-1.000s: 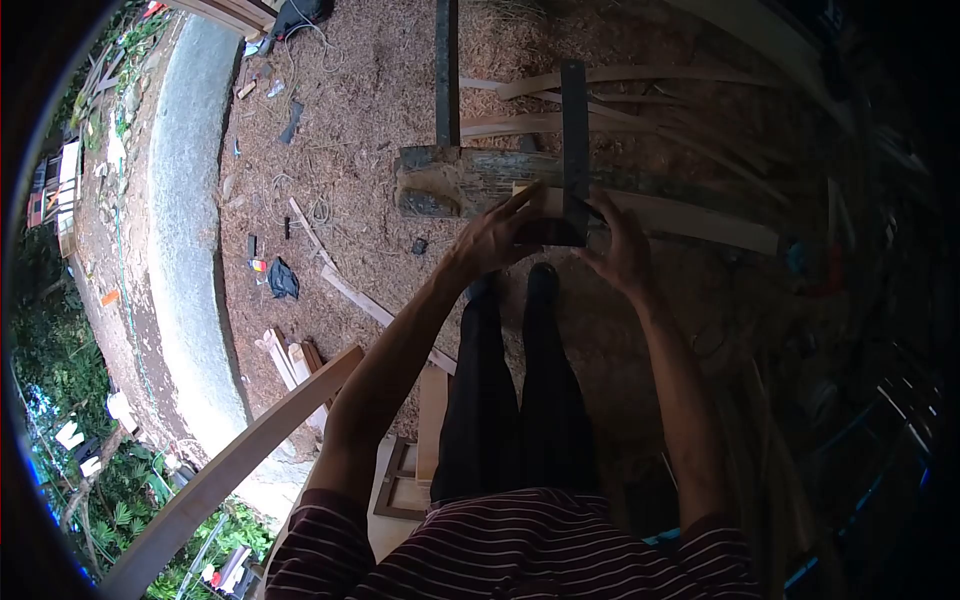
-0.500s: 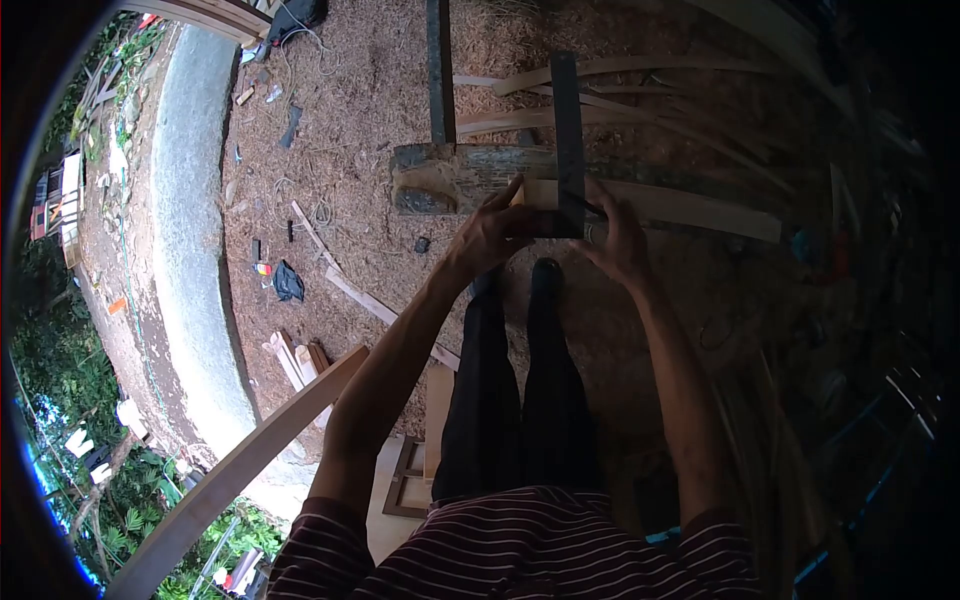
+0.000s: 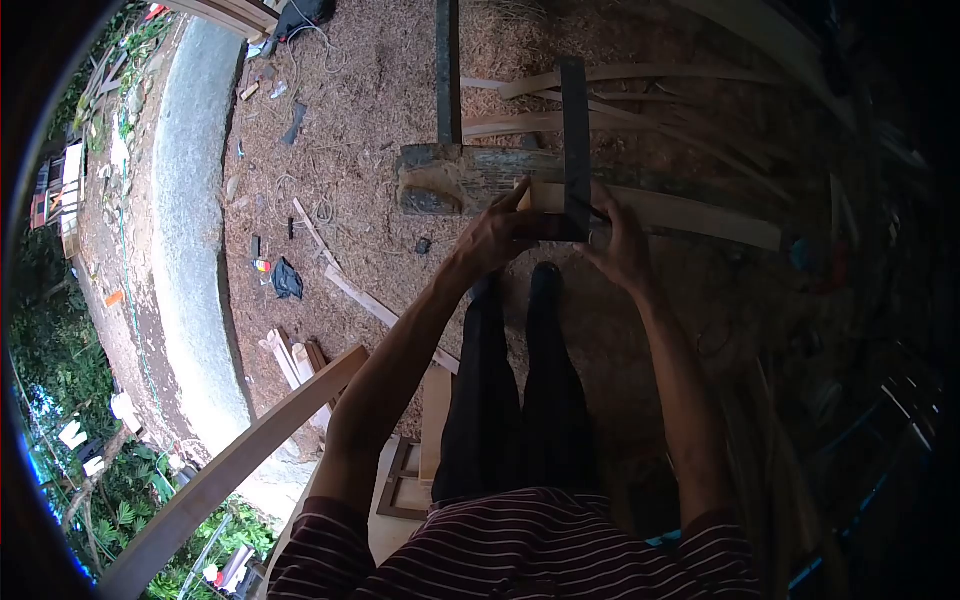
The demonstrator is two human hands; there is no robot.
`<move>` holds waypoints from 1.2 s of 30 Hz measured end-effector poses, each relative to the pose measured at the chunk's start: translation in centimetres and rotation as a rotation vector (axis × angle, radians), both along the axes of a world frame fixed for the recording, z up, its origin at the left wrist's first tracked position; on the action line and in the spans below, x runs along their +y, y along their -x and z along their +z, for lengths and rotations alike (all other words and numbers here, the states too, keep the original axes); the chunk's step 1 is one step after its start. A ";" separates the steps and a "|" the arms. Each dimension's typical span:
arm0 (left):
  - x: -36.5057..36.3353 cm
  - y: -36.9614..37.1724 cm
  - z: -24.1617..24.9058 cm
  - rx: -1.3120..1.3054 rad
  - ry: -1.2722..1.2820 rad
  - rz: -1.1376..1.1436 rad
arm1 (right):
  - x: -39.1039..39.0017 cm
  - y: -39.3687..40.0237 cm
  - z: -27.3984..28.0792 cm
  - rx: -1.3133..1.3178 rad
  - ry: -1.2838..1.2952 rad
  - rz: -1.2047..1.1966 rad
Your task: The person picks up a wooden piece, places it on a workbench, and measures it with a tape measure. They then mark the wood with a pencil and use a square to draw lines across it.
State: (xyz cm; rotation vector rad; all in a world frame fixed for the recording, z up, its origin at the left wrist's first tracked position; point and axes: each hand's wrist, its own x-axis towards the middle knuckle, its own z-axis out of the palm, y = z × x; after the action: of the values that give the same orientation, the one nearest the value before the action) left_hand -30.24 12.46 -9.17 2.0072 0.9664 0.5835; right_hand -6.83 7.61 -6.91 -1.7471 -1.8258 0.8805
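A carpenter's square (image 3: 574,125) lies across a pale wooden board (image 3: 690,214), its long dark blade pointing away from me. My left hand (image 3: 490,240) is closed round the square's short dark stock and the board's near end, thumb and fingers on either side. On the right of the blade, my right hand (image 3: 621,243) pinches a thin dark pencil-like stick (image 3: 597,212), its tip close to the blade's edge. Beneath the board is a weathered timber beam (image 3: 510,163). Shadow hides the fingertips in part.
A dark upright-looking bar (image 3: 447,70) meets the beam at the far side. Long thin wood strips (image 3: 640,72) lie beyond. A squared timber (image 3: 240,465) slants at lower left, near a wooden frame (image 3: 402,485). A concrete strip (image 3: 190,180) borders the shavings-covered ground.
The view has shifted slightly, so the scene sits a little to the right. Both hands keep their hold on the square and the stick, with only a slight change at the right fingers.
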 end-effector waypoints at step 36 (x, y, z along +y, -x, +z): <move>0.8 0.0 1.3 -0.038 -0.001 -0.070 | 0.7 0.4 1.1 0.220 0.138 -0.010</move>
State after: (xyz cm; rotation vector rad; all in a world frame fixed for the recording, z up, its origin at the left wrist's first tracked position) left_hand -30.21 13.24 -7.85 2.0149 0.8696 0.5819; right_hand -7.22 8.33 -5.86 -1.6644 -1.6465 1.1695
